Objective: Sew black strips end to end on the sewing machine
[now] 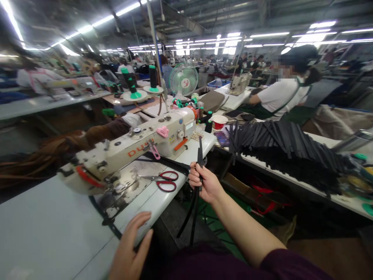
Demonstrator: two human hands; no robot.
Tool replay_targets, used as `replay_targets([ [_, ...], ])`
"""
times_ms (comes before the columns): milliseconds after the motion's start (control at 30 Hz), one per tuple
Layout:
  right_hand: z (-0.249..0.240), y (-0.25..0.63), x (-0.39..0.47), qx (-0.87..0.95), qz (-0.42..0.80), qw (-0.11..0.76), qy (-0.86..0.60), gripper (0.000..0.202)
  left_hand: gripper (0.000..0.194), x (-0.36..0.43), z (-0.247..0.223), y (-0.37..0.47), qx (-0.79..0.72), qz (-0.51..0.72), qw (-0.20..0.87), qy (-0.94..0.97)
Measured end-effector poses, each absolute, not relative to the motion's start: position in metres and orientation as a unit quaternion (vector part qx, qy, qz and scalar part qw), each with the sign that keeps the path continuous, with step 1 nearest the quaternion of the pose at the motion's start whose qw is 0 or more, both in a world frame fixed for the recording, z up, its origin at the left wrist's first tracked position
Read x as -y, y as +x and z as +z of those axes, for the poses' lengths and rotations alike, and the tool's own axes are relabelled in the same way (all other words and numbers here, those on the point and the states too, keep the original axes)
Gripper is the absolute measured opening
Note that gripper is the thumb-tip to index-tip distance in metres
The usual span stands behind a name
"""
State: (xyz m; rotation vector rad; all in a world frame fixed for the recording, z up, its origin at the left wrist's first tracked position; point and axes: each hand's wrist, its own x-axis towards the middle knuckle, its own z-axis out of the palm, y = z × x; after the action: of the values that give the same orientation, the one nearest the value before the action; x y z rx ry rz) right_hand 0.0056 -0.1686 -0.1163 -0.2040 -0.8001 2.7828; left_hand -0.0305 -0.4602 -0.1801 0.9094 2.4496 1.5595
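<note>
Black strips [199, 153] are gripped in my right hand [203, 182], whose fingers wrap round them beside the table's right edge. Their upper ends point up and the lower ends dangle below the fist. My left hand [132, 247] hovers at the table's front edge with thumb and fingers apart, holding nothing. A sewing machine [136, 146] stands on the white table. Scissors [164, 180] with dark red handles lie near its needle area, between the machine and my right hand.
A large heap of black strips [279, 151] covers the side table on the right. Thread cones [132, 83] and a green fan [184, 79] stand behind the machine. A co-worker [287, 87] in a white top sits at the far right. Brown material [58, 155] lies at left.
</note>
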Motion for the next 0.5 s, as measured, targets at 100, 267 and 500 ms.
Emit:
replay_targets([
  [100, -0.105, -0.007, 0.211, 0.301, 0.948, 0.096, -0.035, 0.019, 0.064, 0.425, -0.18, -0.02, -0.702, 0.594, 0.225, 0.322],
  [267, -0.114, -0.001, 0.256, 0.523, 0.845, 0.113, 0.002, 0.026, 0.051, 0.396, -0.175, -0.013, -0.601, 0.645, 0.371, 0.29],
  [500, -0.13, 0.031, 0.293, 0.78, 0.611, 0.046, 0.127, 0.042, 0.051, 0.456, -0.186, -0.003, -0.6, 0.737, 0.278, 0.138],
])
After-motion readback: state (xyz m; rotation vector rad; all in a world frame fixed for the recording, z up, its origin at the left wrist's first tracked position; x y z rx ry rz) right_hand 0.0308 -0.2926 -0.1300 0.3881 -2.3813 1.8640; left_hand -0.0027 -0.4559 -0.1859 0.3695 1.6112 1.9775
